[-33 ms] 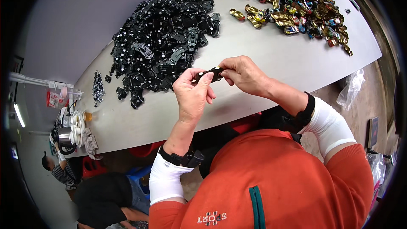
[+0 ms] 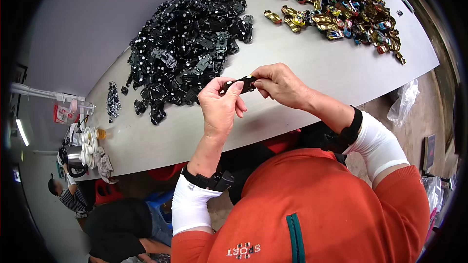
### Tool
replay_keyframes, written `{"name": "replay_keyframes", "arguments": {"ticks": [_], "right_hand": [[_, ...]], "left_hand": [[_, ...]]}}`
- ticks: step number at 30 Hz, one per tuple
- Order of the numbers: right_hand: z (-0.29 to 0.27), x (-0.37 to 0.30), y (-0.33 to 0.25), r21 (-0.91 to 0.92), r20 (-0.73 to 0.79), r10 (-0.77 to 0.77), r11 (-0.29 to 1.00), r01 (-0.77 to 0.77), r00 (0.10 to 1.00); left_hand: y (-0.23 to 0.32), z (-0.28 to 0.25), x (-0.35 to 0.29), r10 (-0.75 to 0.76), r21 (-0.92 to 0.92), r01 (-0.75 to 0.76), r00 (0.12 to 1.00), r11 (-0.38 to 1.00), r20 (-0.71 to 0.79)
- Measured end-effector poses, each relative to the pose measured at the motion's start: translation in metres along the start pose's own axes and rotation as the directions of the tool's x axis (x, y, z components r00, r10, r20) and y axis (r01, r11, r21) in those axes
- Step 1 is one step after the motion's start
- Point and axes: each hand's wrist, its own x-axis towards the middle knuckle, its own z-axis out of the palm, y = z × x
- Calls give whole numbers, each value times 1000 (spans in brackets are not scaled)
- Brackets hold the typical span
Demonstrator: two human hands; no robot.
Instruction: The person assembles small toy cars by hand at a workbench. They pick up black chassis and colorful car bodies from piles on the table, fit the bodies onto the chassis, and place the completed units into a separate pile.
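Over the table, at the near edge of the black heap, my left hand (image 2: 218, 107) grips a small black toy car chassis (image 2: 247, 85) between thumb and fingers. From the other side my right hand (image 2: 282, 86) pinches the same chassis at its right end. Light and yellowish spots show on the part, though my fingers cover much of it. Just beyond my hands lies a big heap of black toy car chassis (image 2: 180, 44), many with white wheel hubs. Farther right is a pile of shiny gold and multicoloured toy car bodies (image 2: 336, 7).
A small pile of silvery metal bits (image 2: 113, 102) lies at the left of the pale table (image 2: 278, 44). Cups (image 2: 87, 146), a metal kettle (image 2: 74, 158) and a cloth (image 2: 103, 163) crowd its left end. Other people are at lower left. A clear plastic bag (image 2: 403, 100) lies beyond the right edge.
My hands have shifted very slightly, still holding the chassis. Everything else looks the same.
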Motion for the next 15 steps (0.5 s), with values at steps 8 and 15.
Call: {"name": "replay_keyframes", "arguments": {"ticks": [8, 15], "right_hand": [[-22, -9, 8, 364, 213, 154, 904, -225, 965], [5, -3, 14, 502, 57, 231, 835, -228, 971]], "left_hand": [[-10, -13, 11, -216, -141, 223, 974, 965, 61], [-12, 4, 12, -112, -269, 97, 993, 958, -42]]}}
